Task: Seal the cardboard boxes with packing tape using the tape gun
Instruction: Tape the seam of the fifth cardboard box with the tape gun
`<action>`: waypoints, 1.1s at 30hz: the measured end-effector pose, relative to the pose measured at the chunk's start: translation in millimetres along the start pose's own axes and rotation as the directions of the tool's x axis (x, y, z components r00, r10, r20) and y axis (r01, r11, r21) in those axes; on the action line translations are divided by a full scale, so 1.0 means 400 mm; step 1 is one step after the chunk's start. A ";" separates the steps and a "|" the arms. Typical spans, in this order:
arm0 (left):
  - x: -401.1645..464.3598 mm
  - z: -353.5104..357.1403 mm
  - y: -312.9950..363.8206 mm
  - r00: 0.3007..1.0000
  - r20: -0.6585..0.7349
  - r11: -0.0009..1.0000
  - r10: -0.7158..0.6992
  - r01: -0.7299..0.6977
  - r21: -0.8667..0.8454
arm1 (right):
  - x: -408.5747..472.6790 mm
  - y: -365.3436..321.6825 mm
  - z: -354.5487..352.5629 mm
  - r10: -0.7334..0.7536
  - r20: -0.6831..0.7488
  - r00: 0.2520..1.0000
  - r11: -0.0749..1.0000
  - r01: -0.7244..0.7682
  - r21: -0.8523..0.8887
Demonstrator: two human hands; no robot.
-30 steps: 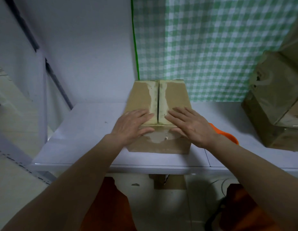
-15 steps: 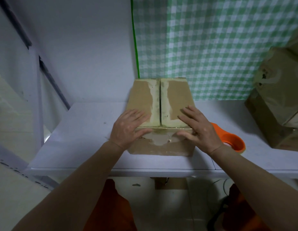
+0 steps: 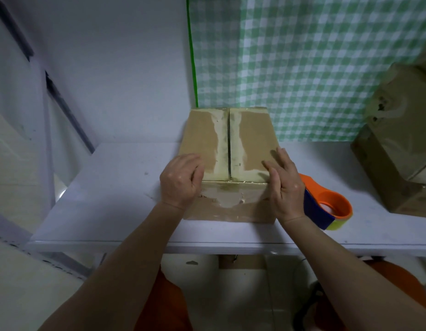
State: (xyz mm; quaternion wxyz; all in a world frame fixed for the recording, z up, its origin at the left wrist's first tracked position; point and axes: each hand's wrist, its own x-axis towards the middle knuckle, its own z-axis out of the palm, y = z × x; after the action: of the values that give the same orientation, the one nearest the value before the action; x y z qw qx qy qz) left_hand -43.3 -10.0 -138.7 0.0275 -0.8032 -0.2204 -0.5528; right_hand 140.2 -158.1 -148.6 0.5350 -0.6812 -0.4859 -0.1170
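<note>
White shelf [image 3: 116, 187], checked cloth behind. Left hand [image 3: 181, 181] curled on box [image 3: 228, 149] corner, right hand [image 3: 284, 185] flat, gripping nothing. Stiff, likely light; best steadied at edges, tape gun [image 3: 326, 206] by handle.

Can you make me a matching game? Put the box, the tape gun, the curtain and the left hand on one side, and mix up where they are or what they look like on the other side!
Things:
1. box
2. tape gun
3. curtain
4. left hand

Clues:
A. green and white checks
B. orange, lying on the table right of the right hand
C. fingers curled at the box's near left corner
D. brown, two top flaps meeting at a middle seam

Pairs: 1-D, 2-B, 3-A, 4-C
</note>
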 end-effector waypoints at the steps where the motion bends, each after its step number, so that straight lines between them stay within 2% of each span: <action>1: -0.002 0.000 0.004 0.996 0.012 0.995 -0.093 0.094 -0.034 | 0.001 -0.006 -0.002 0.036 0.010 0.999 0.998 -0.037 0.044; 3: -0.004 -0.011 0.029 0.931 0.053 0.913 -0.361 0.364 -0.185 | 0.006 -0.024 -0.007 0.211 -0.036 0.977 0.956 -0.199 0.214; 4: 0.001 -0.024 0.050 0.847 0.072 0.802 -0.527 0.524 -0.289 | 0.013 -0.035 -0.006 0.344 -0.077 0.936 0.897 -0.304 0.321; 6: 0.013 -0.046 0.093 0.586 0.174 0.487 -0.792 0.777 -0.399 | 0.028 -0.045 0.003 0.552 -0.102 0.828 0.764 -0.453 0.459; 7: 0.015 -0.052 0.105 0.476 0.238 0.363 -0.847 0.844 -0.394 | 0.034 -0.048 0.009 0.602 -0.079 0.795 0.726 -0.502 0.470; 8: 0.013 -0.056 0.113 0.416 0.283 0.297 -0.864 0.876 -0.380 | 0.035 -0.051 0.013 0.621 -0.044 0.782 0.706 -0.534 0.465; 9: 0.009 -0.060 0.118 0.392 0.316 0.266 -0.864 0.888 -0.375 | 0.036 -0.053 0.018 0.636 -0.011 0.772 0.690 -0.562 0.456; 12: 0.015 -0.072 0.123 0.352 0.426 0.192 -0.833 0.907 -0.374 | 0.047 -0.056 0.011 0.696 0.063 0.715 0.621 -0.644 0.447; 15: 0.012 -0.098 0.097 0.334 0.586 0.183 -0.739 0.935 -0.303 | 0.043 -0.040 -0.016 0.708 0.238 0.665 0.538 -0.726 0.429; 18: -0.003 -0.120 0.075 0.300 0.740 0.100 -0.602 0.948 -0.303 | 0.005 -0.041 -0.041 0.652 0.341 0.678 0.540 -0.730 0.419; 20: -0.003 -0.131 0.082 0.296 0.780 0.049 -0.551 0.945 -0.324 | -0.012 -0.051 -0.049 0.614 0.384 0.690 0.546 -0.723 0.424; 24: 0.004 -0.147 0.120 0.337 0.802 -0.009 -0.493 0.920 -0.392 | -0.003 -0.064 -0.083 0.617 0.373 0.693 0.529 -0.716 0.456; 26: 0.015 -0.155 0.142 0.348 0.803 -0.006 -0.485 0.916 -0.400 | 0.010 -0.070 -0.105 0.609 0.342 0.716 0.528 -0.687 0.499; 28: 0.042 -0.167 0.163 0.376 0.784 0.022 -0.494 0.907 -0.421 | 0.030 -0.094 -0.133 0.594 0.308 0.743 0.528 -0.649 0.548; 33: 0.162 -0.202 0.233 0.497 0.712 0.138 -0.496 0.855 -0.501 | 0.103 -0.157 -0.227 0.539 0.208 0.816 0.566 -0.534 0.628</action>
State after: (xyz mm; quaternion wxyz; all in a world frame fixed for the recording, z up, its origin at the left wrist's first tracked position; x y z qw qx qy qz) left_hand -59.3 -96.4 -30.3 -0.6522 -0.6029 -0.2806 -0.3639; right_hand 144.1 -215.2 -45.5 0.7516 -0.5603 -0.2631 0.2281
